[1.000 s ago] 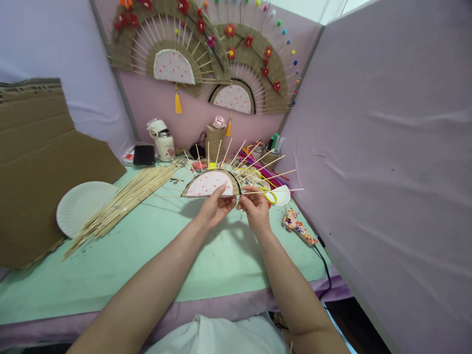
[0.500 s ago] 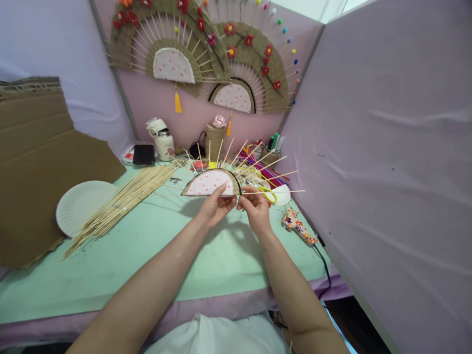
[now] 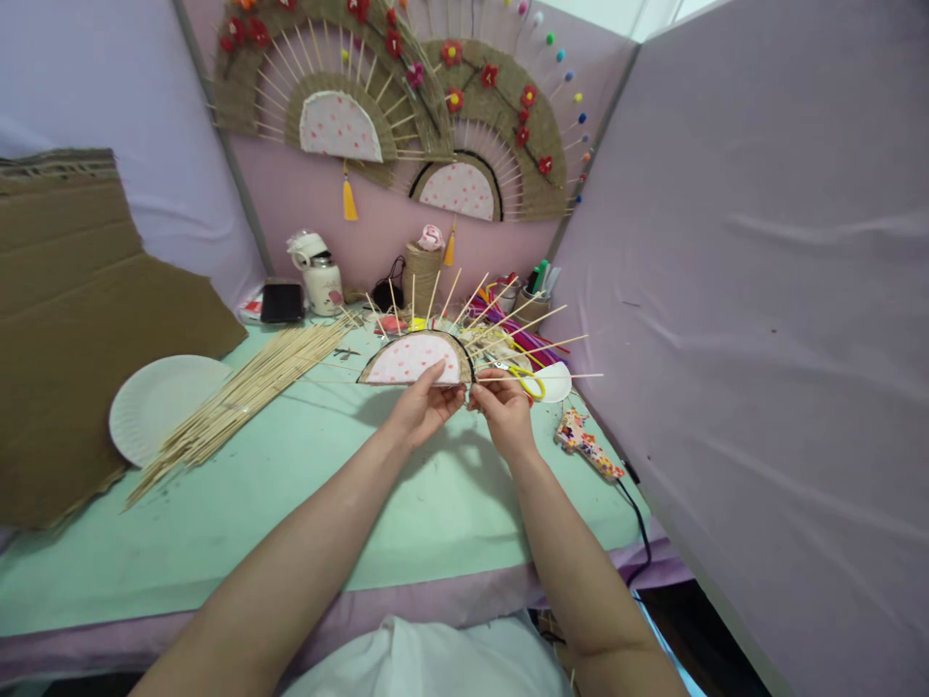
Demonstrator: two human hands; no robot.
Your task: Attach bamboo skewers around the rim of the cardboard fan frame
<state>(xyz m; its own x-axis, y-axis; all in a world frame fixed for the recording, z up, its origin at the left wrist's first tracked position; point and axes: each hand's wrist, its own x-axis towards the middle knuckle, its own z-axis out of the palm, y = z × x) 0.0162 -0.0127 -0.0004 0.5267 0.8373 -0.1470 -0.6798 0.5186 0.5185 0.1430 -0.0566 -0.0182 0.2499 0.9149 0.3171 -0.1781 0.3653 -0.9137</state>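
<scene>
Left hand point(image 3: 427, 405), right hand point(image 3: 502, 409) (two) hold one fan point(image 3: 406, 360).

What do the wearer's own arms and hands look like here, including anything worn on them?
The left hand and right hand are ungloved, with no watch or bracelet visible. No sleeves show on the visible arms. Nail details are too small to tell.
</scene>
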